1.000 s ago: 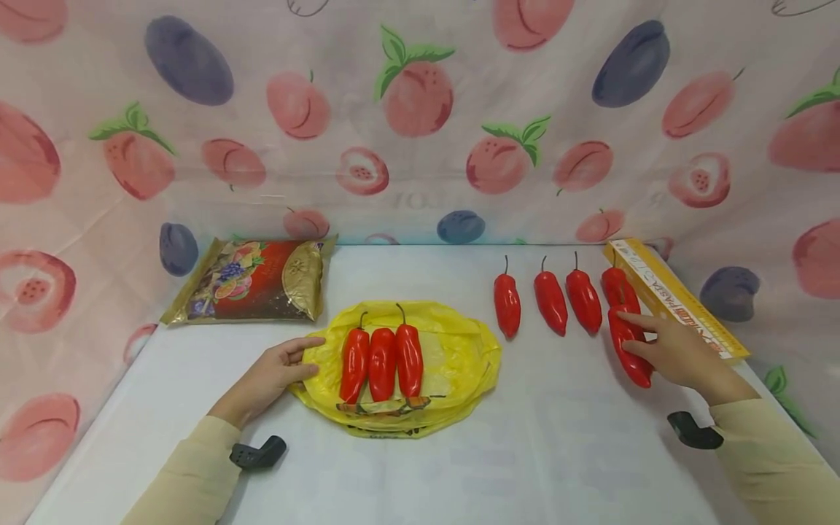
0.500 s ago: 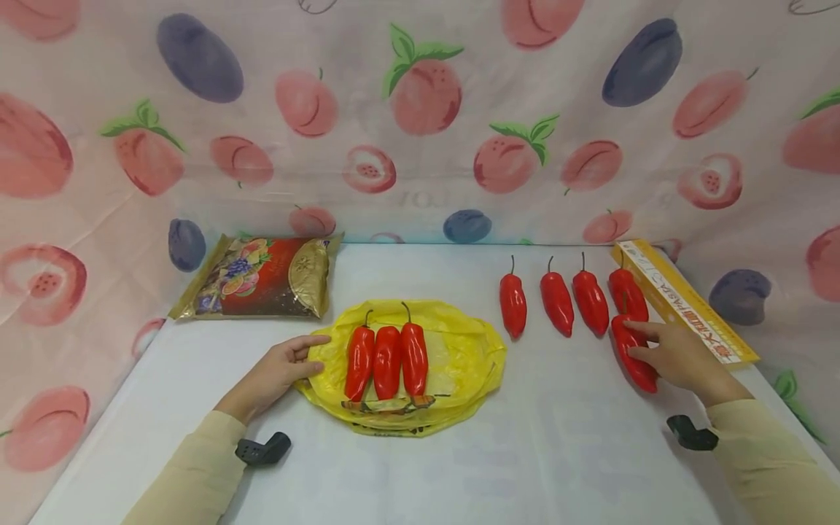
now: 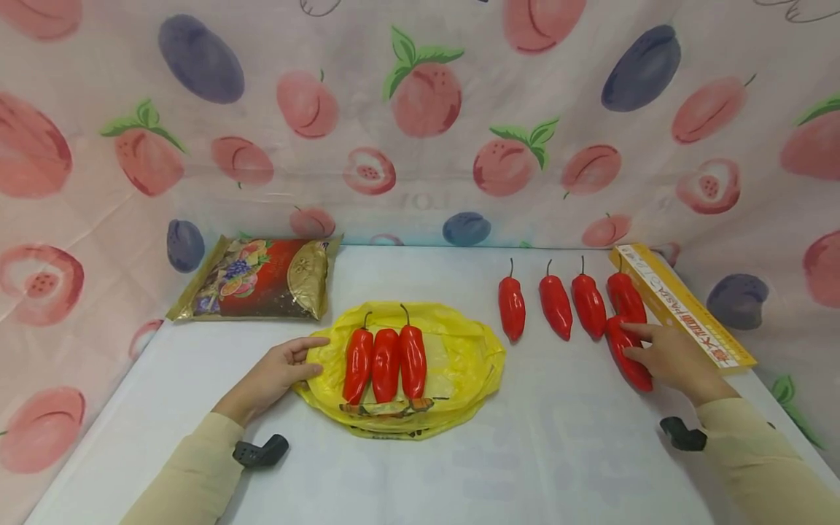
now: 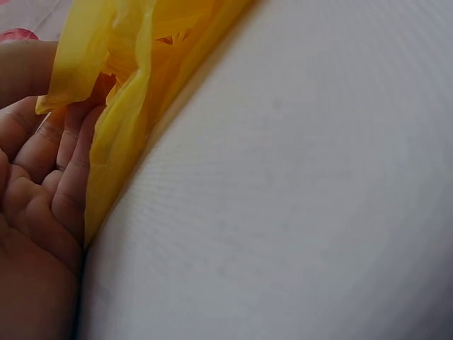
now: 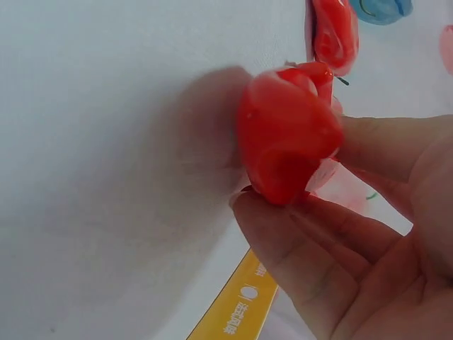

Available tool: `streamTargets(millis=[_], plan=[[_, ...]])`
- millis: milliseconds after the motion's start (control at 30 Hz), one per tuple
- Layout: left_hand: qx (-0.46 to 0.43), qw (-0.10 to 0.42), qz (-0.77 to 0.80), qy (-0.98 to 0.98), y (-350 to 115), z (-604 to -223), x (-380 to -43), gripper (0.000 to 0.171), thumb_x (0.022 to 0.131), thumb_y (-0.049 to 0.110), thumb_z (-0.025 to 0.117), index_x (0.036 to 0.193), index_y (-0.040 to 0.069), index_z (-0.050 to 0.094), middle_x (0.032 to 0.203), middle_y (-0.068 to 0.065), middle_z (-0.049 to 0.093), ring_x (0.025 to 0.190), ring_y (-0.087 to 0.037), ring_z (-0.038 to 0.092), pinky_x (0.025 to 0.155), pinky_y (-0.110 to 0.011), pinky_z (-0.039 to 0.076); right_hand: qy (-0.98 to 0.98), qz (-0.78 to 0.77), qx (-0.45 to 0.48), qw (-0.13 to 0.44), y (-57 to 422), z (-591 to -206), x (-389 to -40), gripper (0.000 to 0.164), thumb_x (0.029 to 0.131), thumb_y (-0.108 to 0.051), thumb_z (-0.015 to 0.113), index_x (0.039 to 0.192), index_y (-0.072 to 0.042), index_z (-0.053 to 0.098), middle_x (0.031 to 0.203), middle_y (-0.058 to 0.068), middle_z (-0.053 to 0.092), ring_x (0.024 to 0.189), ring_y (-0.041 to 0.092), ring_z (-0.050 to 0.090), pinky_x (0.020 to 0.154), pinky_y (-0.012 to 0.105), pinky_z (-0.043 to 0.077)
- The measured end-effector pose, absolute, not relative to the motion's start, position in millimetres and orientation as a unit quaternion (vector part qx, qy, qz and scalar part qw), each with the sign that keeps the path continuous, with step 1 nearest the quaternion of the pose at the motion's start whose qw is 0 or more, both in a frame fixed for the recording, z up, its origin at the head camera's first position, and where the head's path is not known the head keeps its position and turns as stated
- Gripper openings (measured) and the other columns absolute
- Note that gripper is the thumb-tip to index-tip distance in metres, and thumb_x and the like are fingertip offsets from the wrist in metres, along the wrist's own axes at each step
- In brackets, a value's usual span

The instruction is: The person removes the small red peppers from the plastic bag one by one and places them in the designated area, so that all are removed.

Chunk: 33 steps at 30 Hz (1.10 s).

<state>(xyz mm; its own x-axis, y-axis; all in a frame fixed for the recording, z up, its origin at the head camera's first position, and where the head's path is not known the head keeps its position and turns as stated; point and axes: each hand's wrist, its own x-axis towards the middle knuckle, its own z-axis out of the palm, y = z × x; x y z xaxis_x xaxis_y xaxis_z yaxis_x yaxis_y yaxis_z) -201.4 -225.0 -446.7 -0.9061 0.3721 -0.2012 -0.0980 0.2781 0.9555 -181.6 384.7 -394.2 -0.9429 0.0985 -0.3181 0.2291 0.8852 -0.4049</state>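
My right hand pinches a glossy red pepper between thumb and fingers at the right. In the right wrist view its rounded tip faces the camera, and a shadow falls on the table beside it. Behind it stand more red peppers in a row, among them a slightly slanted pepper and a pepper right by the held one. At the left, my left hand holds the edge of a yellow plastic bag; the left wrist view shows the bag's folds between thumb and fingers. Three red peppers lie in the bag's opening.
A yellow pasta box lies slanted along the right edge of the white table. At the back left is a gold and red packet. A fruit-printed cloth rises behind the table.
The right hand has brought its pepper slightly nearer the body than a second ago, baring more of the pepper behind it. The left hand stays at the bag's edge.
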Motion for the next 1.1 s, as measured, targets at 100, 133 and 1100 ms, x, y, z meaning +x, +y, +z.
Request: streamTargets(millis=[100,133,1100], plan=[[0.089,0.199,0.593,0.775,-225,-446,-201,0.057,0.097,0.016,0.066,0.147,-0.003,0.044,0.136,-0.025,0.057,0.107,-0.02,0.065,0.088,-0.025,0.053,0.962,-0.22,0.084,0.141,383,-395,-182,0.075,0.092,-0.025,0.072,0.149,0.006,0.034,0.127,0.037,0.049,0.099,0.041,0.056,0.066,0.035,0.059],[0.088,0.2,0.594,0.774,-225,-446,-201,0.057,0.097,0.016,0.066,0.147,-0.003,0.044,0.136,-0.025,0.057,0.107,-0.02,0.065,0.088,-0.025,0.053,0.962,-0.219,0.083,0.139,383,-395,-182,0.074,0.092,-0.025,0.072,0.149,0.006,0.034,0.127,0.038,0.049,0.1,0.041,0.056,0.067,0.035,0.059],[0.076,0.202,0.588,0.78,-224,-443,-200,0.058,0.097,0.018,0.067,0.147,0.0,0.045,0.13,-0.02,0.062,0.105,-0.019,0.064,0.087,-0.025,0.053,0.977,-0.204,0.032,0.06,355,-365,-171,0.073,0.092,-0.034,0.071,0.145,0.007,0.043,0.114,0.032,0.061,0.095,0.041,0.056,0.062,0.039,0.059]])
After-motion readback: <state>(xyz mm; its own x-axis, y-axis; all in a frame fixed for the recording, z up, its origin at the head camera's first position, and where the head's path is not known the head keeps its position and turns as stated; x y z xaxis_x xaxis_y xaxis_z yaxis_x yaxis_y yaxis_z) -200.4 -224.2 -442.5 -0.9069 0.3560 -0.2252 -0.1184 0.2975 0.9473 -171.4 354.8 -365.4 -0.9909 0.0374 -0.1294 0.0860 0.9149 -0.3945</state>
